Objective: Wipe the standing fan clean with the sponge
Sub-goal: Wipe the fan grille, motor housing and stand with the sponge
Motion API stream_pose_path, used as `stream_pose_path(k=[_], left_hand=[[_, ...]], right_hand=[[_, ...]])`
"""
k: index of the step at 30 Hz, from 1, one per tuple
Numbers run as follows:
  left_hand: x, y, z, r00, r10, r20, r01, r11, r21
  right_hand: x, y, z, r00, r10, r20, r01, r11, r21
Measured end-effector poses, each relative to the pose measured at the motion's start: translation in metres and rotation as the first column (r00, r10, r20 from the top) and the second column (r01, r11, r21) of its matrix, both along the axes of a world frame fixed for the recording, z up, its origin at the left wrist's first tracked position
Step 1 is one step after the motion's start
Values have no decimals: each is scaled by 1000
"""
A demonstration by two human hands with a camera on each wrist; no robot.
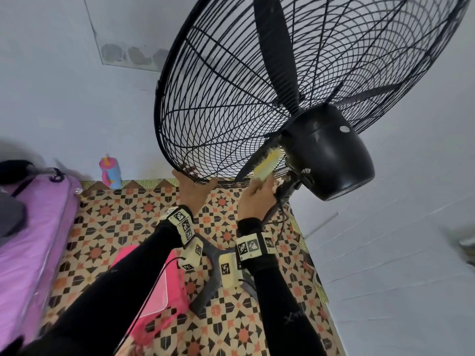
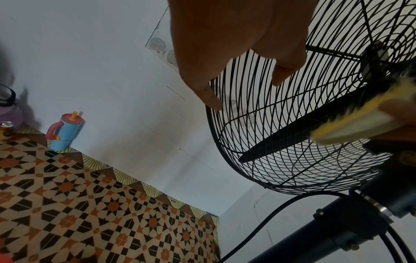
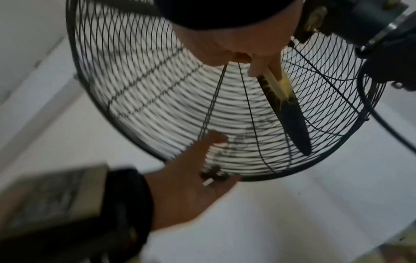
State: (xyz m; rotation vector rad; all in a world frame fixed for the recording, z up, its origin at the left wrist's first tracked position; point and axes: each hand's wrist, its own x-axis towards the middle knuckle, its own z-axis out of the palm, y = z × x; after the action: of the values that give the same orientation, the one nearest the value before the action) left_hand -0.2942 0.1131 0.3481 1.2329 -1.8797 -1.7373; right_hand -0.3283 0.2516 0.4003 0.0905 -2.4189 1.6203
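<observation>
The black standing fan (image 1: 331,152) is tilted, and I see its wire cage (image 1: 218,104) from behind and below. My left hand (image 1: 195,182) cradles the cage's lower rim from underneath, its straight index finger (image 2: 211,101) and thumb (image 2: 281,74) touching the wires. My right hand (image 1: 257,194) grips a yellow sponge (image 1: 266,165). It presses the sponge (image 3: 276,80) against the rear grille beside the motor housing, just over a black blade (image 3: 292,122). The sponge (image 2: 360,121) looks frayed and blurred.
The fan's pole and cable (image 1: 281,219) run down to a grey cross base (image 1: 213,281) on the patterned floor (image 1: 123,227). A pink plastic box (image 1: 159,286) sits below my left arm. At left lies a purple mattress (image 1: 33,240), and a blue-and-pink cup (image 1: 111,173) stands by the wall.
</observation>
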Motion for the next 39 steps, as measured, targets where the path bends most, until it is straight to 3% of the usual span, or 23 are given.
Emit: stream_pose_path(k=[3,7,9,12,14,17,19,23,28,30,33,35,39], left_hand=[[-1,-4,-2,1000,14,-23,-14,1000,20],[2,0,2,998,18,-61,-16,999,36],[1,-1,-2,996,55,-65,-55,998,-3],[1,-1,-6,996,65,-64,-65,998,4],[-1,-1,-5,996,60,-60,-58,998,21],[-3,-2,-2,999,22,-29,-19,997,74],[-4,-1,-4,999,-3,-48,5,999,33],[-2,-1,-15,996,37,-80,-39,999,-23],[-4,-4,-30,987,-38,-156,28,998,-63],[-9,-6,-34,981,-23,-193,12,998,-61],[-15,-10,-43,986,-7,-166,-11,994,-110],[-19,-12,-49,979,31,-200,-58,990,-132],[-28,-21,-71,980,0,-200,-30,988,-150]], right_hand=[[-3,2,-20,982,138,128,-153,981,119],[-10,8,-16,1000,-17,25,17,1000,-12],[-9,3,-16,1000,-16,19,18,995,-95],[-3,1,-37,966,164,199,-177,983,47],[-1,6,-46,947,183,264,-206,977,61],[-4,9,-43,991,64,115,-55,996,-75],[-4,5,-51,996,17,87,-3,986,-164],[6,-2,-96,965,186,182,-170,980,-101],[5,-2,-131,992,49,117,-23,977,-214],[8,-9,-149,988,88,129,-62,978,-198],[6,-19,-175,965,169,201,-142,980,-142],[-7,-26,-189,934,206,292,-154,969,-192],[-32,-49,-192,807,296,512,-157,942,-297]])
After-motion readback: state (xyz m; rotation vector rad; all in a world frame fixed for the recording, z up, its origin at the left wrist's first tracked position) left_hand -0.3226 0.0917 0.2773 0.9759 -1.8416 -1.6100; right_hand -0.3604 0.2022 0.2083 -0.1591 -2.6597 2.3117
